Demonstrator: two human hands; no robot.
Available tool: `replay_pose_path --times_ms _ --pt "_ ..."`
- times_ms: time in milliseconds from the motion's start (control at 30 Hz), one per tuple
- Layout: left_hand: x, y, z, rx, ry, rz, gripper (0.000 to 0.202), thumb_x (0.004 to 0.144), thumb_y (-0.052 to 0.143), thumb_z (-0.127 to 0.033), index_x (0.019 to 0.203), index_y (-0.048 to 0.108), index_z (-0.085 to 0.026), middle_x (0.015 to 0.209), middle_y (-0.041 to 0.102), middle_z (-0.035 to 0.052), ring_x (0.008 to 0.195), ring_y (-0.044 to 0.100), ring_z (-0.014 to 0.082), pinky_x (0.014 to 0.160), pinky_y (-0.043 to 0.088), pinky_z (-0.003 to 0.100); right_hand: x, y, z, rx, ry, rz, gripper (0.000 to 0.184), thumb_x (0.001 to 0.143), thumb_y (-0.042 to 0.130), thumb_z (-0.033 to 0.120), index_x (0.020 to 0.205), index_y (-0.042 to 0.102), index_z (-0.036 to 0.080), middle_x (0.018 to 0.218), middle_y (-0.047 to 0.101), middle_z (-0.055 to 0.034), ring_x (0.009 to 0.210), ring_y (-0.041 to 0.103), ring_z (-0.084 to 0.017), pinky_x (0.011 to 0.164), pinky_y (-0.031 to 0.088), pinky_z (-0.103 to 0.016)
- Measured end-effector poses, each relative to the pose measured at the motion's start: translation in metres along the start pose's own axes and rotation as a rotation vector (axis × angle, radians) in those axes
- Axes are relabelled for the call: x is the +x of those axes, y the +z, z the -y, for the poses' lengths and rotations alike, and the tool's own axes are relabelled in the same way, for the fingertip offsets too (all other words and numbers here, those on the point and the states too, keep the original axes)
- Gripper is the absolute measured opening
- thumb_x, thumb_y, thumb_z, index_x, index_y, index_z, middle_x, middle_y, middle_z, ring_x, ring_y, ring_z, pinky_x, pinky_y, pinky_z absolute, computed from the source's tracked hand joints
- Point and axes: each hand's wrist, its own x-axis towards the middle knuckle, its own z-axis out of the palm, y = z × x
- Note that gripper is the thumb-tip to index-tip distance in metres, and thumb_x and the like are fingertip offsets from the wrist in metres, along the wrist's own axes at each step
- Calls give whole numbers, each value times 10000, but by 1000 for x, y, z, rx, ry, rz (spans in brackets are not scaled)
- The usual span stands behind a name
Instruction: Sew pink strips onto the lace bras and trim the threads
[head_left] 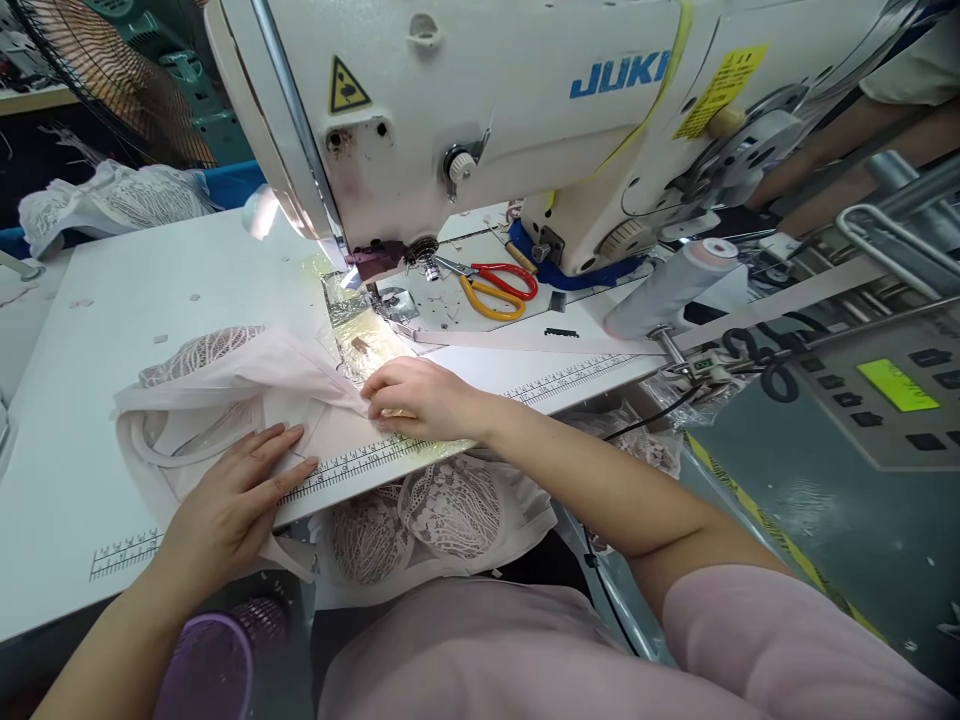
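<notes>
A pale pink bra [277, 372] with a lace cup lies on the white sewing table, its right end close to the needle area of a sewing machine [480, 130]. My left hand [244, 490] rests flat on the near side of the bra, fingers stretched out. My right hand [420, 400] is closed on the bra's right end, fingertips pinching the cloth just in front of the presser foot. A narrow pale tape [517, 342] runs from the right toward the foot. Part of the bra is hidden under my left hand.
Red-handled snips [514, 278] and yellow-handled snips [491, 300] lie behind the tape. A thread cone [675, 285] stands at right, near a control panel [892, 385]. Another lace bra [450, 510] hangs below the table edge, with a purple basket [206, 660] lower left. A fan [97, 80] stands behind.
</notes>
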Motion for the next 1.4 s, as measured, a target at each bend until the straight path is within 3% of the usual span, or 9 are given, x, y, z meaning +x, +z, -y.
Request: replay_pose_path --times_ms 500,733,900,1200,1400 --pt "-1 -1 -2 -11 -35 4 584 903 419 -119 1406 403 -415 1473 439 28 1327 428 300 1056 411 517 0 1 -1 11 6 3 58 868 629 215 891 681 206 1121 659 -47 1073 557 -211 921 436 -382" --pt "2 -4 -3 -2 -9 37 622 902 423 -107 1431 346 -426 1484 415 41 1324 426 305 1044 417 524 -2 4 -1 -4 12 -23 245 855 642 190 1099 657 197 1216 618 -85 1110 543 -225 941 437 -406" --pt "0 -1 -1 9 3 37 625 904 408 -96 1440 335 -410 1504 381 37 1342 397 295 1077 381 517 -3 4 -2 -20 14 -27 166 861 635 211 1015 697 197 1266 596 -91 1123 543 -230 958 434 -415" --pt "4 -5 -4 4 11 32 652 889 429 -80 1437 335 -421 1456 423 62 1317 419 312 1029 426 505 -2 4 -2 -69 -1 -18 177 876 607 219 1024 686 160 1292 586 -104 1167 532 -235 997 427 -414" --pt "6 -5 -5 8 25 8 573 881 430 -61 1379 443 -344 1396 462 99 1282 450 332 991 452 498 -2 2 1 -63 25 -22 172 857 631 215 1004 683 142 1280 597 -111 1181 532 -244 1004 424 -420"
